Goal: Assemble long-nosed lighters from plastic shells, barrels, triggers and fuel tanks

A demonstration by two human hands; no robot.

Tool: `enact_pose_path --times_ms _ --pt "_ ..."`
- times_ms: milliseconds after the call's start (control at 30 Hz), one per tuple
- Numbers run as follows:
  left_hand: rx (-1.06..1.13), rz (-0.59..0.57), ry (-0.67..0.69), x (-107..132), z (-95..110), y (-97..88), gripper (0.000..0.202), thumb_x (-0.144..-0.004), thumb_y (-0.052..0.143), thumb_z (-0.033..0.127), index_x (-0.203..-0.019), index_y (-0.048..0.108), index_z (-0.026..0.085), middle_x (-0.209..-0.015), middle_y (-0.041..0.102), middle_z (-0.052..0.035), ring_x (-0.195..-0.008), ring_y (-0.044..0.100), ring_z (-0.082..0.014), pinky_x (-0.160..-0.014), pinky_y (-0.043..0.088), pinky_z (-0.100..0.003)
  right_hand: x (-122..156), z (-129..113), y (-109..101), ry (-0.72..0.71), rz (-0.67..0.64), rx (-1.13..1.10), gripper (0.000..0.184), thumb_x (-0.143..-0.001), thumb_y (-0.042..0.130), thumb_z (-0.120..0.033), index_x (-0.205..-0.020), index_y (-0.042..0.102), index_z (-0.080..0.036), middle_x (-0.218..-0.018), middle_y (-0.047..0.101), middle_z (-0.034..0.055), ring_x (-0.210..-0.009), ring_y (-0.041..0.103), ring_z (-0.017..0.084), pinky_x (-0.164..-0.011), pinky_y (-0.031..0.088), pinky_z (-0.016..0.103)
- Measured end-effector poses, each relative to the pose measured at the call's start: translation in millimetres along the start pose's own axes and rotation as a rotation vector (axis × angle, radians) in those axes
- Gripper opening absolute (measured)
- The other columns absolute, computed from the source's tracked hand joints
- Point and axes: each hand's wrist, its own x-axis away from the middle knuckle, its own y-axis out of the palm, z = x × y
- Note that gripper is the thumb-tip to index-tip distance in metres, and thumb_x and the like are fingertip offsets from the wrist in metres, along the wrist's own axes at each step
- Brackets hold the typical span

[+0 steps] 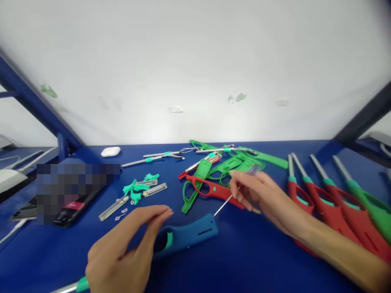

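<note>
My left hand (125, 252) hovers low at the front, fingers loosely curled and apart, just over the rear of a blue lighter body (189, 234) with a teal trigger that lies on the blue table (244, 260). It does not seem to grip the body. My right hand (259, 193) reaches in from the right and pinches a thin metal rod (224, 203) whose tip points at the front end of the blue body. Behind the rod lie a red lighter shell (210, 188) and green shells (232, 165).
Several assembled red and green lighters (330, 199) lie in a row at the right. Teal small parts and clear tubes (137, 193) sit left of centre, metal nozzles (152, 158) behind them, a white earbud case (110, 151) at the back left, a dark box (76, 203) at the left.
</note>
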Motion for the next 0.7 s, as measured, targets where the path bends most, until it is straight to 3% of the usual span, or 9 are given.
enact_pose_path --times_ms 100,200,367,533,700 --pt "0.009 -0.028 0.086 -1 0 3.1 0.013 -0.110 0.075 0.029 -0.105 0.086 0.034 -0.099 0.093 0.0110 -0.081 0.091 -0.0155 -0.086 0.073 -0.021 3 1 -4 -0.050 0.029 -0.052 0.058 -0.097 0.082 -0.075 -0.076 0.066 -0.024 -0.057 0.052 -0.0066 -0.045 0.043 0.009 -0.041 0.028 0.022" --pt "0.023 -0.074 0.157 -1 -2 6.0 0.022 -0.109 0.075 0.021 -0.118 0.089 0.036 -0.106 0.094 0.0096 -0.080 0.091 -0.0150 -0.080 0.073 -0.019 4 1 -6 -0.079 0.075 -0.084 0.058 -0.102 0.081 -0.074 -0.080 0.060 -0.025 -0.060 0.057 -0.0075 -0.043 0.043 0.008 -0.041 0.028 0.020" --pt "0.020 -0.135 0.149 2 -5 2.5 0.030 -0.108 0.074 0.016 -0.124 0.089 0.036 -0.114 0.094 0.0074 -0.085 0.093 -0.0178 -0.080 0.075 -0.022 10 0 -2 -0.075 0.065 -0.076 0.058 -0.092 0.094 -0.076 -0.090 0.064 -0.026 -0.065 0.073 -0.0030 -0.040 0.053 0.009 -0.037 0.029 0.018" --pt "0.034 -0.140 0.075 4 9 5.9 0.026 -0.106 0.079 0.018 -0.125 0.088 0.034 -0.112 0.095 0.0070 -0.086 0.093 -0.0205 -0.085 0.077 -0.025 24 -4 3 -0.159 0.070 -0.084 0.050 -0.109 0.073 -0.075 -0.092 0.067 -0.028 -0.075 0.078 -0.0012 -0.050 0.065 0.012 -0.044 0.045 0.019" --pt "0.120 -0.184 0.076 1 25 21.3 0.027 -0.105 0.080 0.012 -0.121 0.087 0.033 -0.109 0.094 0.0067 -0.088 0.093 -0.0189 -0.086 0.076 -0.023 33 -6 5 -0.273 0.096 -0.065 0.045 -0.115 0.068 -0.066 -0.087 0.071 -0.031 -0.072 0.075 -0.0026 -0.050 0.066 0.014 -0.048 0.054 0.022"
